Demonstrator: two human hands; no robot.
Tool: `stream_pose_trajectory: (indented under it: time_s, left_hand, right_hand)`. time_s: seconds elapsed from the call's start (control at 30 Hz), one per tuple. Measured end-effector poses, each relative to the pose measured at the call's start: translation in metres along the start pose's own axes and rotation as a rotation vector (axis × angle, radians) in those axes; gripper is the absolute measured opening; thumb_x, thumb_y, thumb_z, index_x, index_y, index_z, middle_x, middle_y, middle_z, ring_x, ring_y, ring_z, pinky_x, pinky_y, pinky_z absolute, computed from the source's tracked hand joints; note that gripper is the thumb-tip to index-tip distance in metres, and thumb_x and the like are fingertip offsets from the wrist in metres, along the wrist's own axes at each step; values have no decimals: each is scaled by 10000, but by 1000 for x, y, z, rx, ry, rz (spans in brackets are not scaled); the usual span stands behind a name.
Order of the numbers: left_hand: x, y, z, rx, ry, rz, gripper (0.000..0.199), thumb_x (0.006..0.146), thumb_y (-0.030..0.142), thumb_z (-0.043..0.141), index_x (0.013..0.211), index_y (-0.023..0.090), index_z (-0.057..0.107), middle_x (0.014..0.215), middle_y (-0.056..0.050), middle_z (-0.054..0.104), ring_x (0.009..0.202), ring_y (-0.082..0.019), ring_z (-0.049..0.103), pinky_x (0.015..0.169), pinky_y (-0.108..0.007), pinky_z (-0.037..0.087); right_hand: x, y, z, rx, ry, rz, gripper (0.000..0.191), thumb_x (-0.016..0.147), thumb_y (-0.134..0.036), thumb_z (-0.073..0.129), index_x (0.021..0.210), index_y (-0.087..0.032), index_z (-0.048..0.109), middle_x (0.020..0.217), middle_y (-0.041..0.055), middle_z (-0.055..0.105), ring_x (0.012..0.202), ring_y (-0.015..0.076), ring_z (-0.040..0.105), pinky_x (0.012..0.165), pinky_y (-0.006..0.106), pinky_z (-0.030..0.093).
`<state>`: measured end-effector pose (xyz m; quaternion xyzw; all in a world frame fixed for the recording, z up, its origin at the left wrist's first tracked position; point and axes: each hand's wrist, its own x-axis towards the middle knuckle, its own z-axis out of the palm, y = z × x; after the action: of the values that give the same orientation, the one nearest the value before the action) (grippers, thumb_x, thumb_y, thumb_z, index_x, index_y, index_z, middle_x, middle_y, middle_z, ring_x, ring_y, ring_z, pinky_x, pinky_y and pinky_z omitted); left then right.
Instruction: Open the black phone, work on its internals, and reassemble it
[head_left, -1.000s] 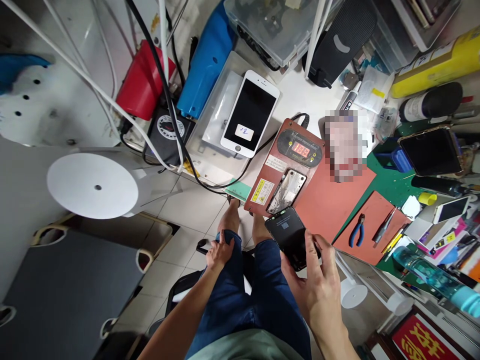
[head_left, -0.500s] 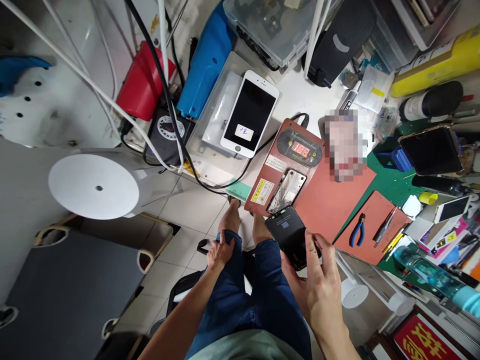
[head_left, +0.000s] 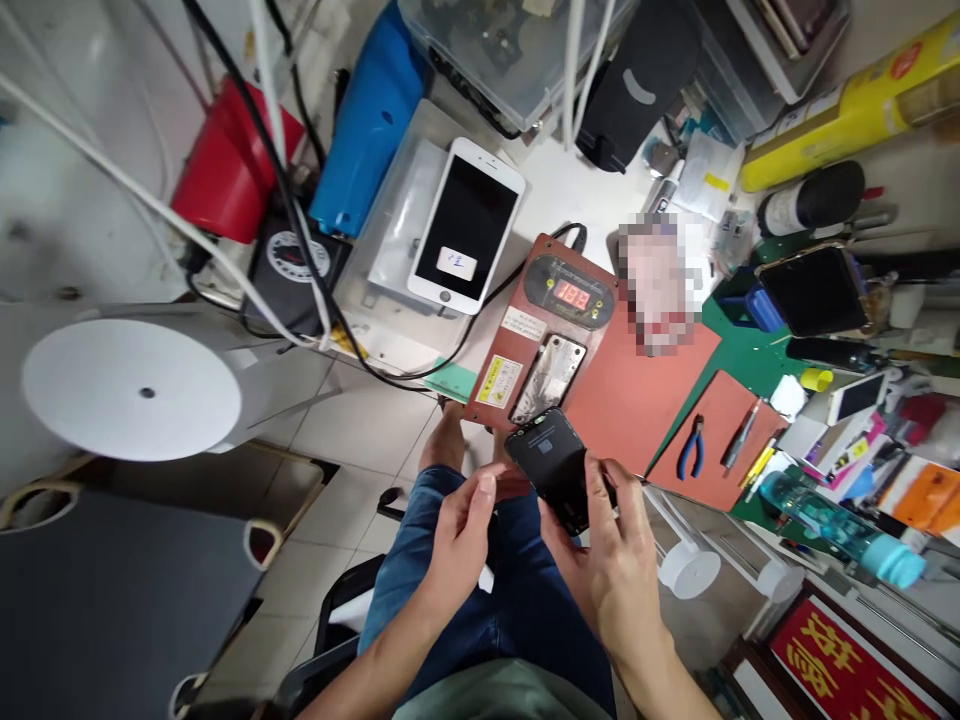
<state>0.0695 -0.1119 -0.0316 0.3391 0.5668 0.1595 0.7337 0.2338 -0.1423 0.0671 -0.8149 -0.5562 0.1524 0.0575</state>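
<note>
A black phone part [head_left: 553, 465] is held by its lower right side in my right hand [head_left: 611, 540], thumb on one edge and fingers on the other. My left hand [head_left: 466, 525] is just left of the part, its fingers drawn together; whether anything is between them is too small to tell. Above the part lies a reddish-brown heating station [head_left: 517, 345] with a lit red display and a metal plate [head_left: 551, 380]. A white phone [head_left: 469, 228] with a black screen and a small label rests on a clear plastic box [head_left: 390, 240] to the upper left.
An orange-red mat [head_left: 645, 400] adjoins the station. Blue-handled pliers [head_left: 691, 447] and a pointed tool [head_left: 741, 438] lie on a smaller mat. A teal bottle [head_left: 840, 525] stands at the right. Black and white cables hang at the left. A grey-topped stool or table [head_left: 120, 590] is lower left.
My left hand has risen from the knee to beside the black phone part, its fingers closing together. My right hand still holds the part. The view has shifted, moving the bench leftward in frame.
</note>
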Motion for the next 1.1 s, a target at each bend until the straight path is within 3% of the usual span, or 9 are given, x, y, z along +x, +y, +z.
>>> stream_pose_trajectory:
  time_s: [0.07, 0.17, 0.37, 0.43, 0.5, 0.6, 0.73, 0.97, 1.1]
  left_hand:
    - [-5, 25, 11, -199, -16, -68, 500, 1074, 615, 532, 1220, 221, 804, 1118, -112, 822, 964, -278, 775, 882, -395, 637]
    - [-2, 50, 25, -274, 8, -147, 466, 973, 648, 703, 1094, 211, 809, 962, -69, 809, 868, -246, 751, 785, -338, 619]
    - [8, 67, 37, -303, 43, -152, 460, 954, 557, 773, 1236, 194, 795, 1085, -62, 813, 948, -228, 730, 903, -327, 590]
    - [9, 67, 36, -288, 57, -161, 482, 959, 574, 758, 1258, 198, 793, 1018, -46, 799, 851, -205, 699, 776, -293, 570]
    - [9, 66, 34, -243, 78, -156, 493, 960, 593, 749, 1253, 200, 796, 879, -17, 747, 748, -179, 635, 663, -268, 510]
    - [9, 68, 32, -151, 101, -114, 472, 966, 602, 737, 1185, 191, 813, 713, 20, 605, 674, -163, 539, 613, -265, 451]
    - [10, 72, 32, -116, 97, -101, 458, 965, 626, 720, 1075, 191, 813, 709, 23, 540, 640, -152, 456, 577, -268, 408]
    - [12, 73, 34, -180, 84, -136, 433, 939, 633, 742, 1000, 206, 776, 699, 25, 551, 619, -156, 464, 569, -280, 391]
    - [11, 71, 34, -208, 73, -140, 423, 947, 616, 740, 1086, 221, 800, 785, -12, 687, 685, -194, 589, 629, -301, 473]
  right_hand:
    - [0, -1, 0, 11, -16, 7, 679, 1054, -361, 681, 1653, -173, 422, 1344, 211, 651, 1224, 342, 679, 950, 504, 663]
    - [-1, -7, 1, 24, -27, 34, 675, 1047, -358, 678, 1642, -160, 428, 1365, 211, 644, 1243, 338, 669, 981, 512, 659]
    - [-5, -12, -6, 117, -74, 63, 668, 1062, -407, 668, 1641, -161, 446, 1429, 217, 650, 1312, 330, 656, 1034, 499, 637]
    - [-6, 11, -10, 185, -51, 133, 574, 1074, -445, 650, 1569, -174, 542, 1392, 203, 681, 1264, 318, 688, 1033, 490, 622]
    - [-8, 53, -11, 172, 45, 339, 488, 1086, -508, 607, 1446, -182, 654, 1283, 180, 718, 1172, 318, 720, 970, 483, 615]
    - [-16, 132, -3, 14, 148, 675, 750, 1003, -746, 572, 1404, -121, 681, 1309, 232, 675, 1157, 379, 689, 968, 551, 564]
    - [-30, 202, 11, 43, 82, 725, 935, 825, -901, 645, 1325, -113, 700, 1201, 210, 674, 1065, 364, 651, 939, 527, 540]
    - [-26, 217, -2, 138, -63, 779, 760, 793, -805, 756, 1232, -186, 712, 1047, 118, 745, 917, 296, 683, 864, 438, 528]
    - [-17, 217, -13, 623, -80, 917, 516, 778, -633, 833, 1052, -213, 712, 967, 82, 748, 863, 281, 697, 806, 413, 538]
